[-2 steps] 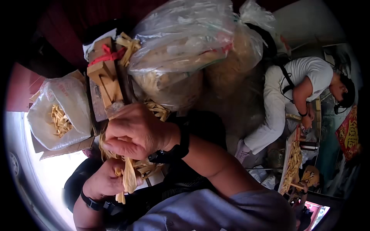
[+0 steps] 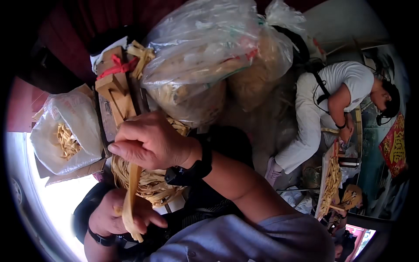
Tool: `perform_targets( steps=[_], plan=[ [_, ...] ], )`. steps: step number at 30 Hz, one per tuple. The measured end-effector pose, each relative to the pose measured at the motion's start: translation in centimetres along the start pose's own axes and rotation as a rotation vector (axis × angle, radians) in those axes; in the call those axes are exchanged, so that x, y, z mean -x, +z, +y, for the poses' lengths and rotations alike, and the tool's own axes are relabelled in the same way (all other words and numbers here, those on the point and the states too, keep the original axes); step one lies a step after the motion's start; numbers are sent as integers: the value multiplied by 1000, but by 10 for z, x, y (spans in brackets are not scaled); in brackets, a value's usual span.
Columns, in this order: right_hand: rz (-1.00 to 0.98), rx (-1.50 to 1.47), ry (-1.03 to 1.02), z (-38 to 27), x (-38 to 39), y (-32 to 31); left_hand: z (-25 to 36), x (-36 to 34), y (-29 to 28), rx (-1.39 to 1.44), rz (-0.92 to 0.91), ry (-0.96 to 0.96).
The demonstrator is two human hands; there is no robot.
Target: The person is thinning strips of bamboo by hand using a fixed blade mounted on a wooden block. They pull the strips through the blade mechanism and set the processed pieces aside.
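Observation:
A long, flat pale-yellow strip (image 2: 132, 192) hangs between my two hands. My right hand (image 2: 155, 140), above, is closed with its thumb and fingers pinching the strip's upper end. Below it, my left hand (image 2: 120, 213) has partly curled fingers, and the strip's lower part crosses them with its loose end hanging below. A small yellow bit shows at the left fingers; how it joins the strip is unclear. Behind the hands lies a bundle of similar strips (image 2: 157, 187), partly covered by my right hand.
An open white sack (image 2: 89, 146) of short yellow pieces stands at left. Beside it is a wooden block stand (image 2: 118, 98) with a red tie. Large clear plastic bags (image 2: 196, 56) sit at the back. A co-worker (image 2: 345, 91) bends at right near a tray of yellow pieces (image 2: 330, 183).
The strip now stretches straight between my hands, where a folded piece showed at the left one. My left fingers have loosened and the hand sits slightly lower. The strip bundle is more visible.

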State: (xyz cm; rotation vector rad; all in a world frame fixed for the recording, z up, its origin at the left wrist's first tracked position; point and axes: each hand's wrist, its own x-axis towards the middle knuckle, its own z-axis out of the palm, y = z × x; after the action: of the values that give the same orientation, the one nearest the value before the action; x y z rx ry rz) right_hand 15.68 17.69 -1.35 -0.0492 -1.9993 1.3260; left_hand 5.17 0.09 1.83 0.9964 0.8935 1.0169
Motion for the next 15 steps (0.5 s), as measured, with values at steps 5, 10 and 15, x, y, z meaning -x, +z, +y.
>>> perform_targets(
  steps=[5,10,15],
  plan=[
    [-326,-337,574,2,9,24,10,-15,-18,-1106,598,276],
    [-235,-1160,1201,-5,21,36,2,-7,-39,-1433,505,550],
    [23,-1148,947,1,20,49,-15,-1,-45,-1347,808,596]
  ],
)
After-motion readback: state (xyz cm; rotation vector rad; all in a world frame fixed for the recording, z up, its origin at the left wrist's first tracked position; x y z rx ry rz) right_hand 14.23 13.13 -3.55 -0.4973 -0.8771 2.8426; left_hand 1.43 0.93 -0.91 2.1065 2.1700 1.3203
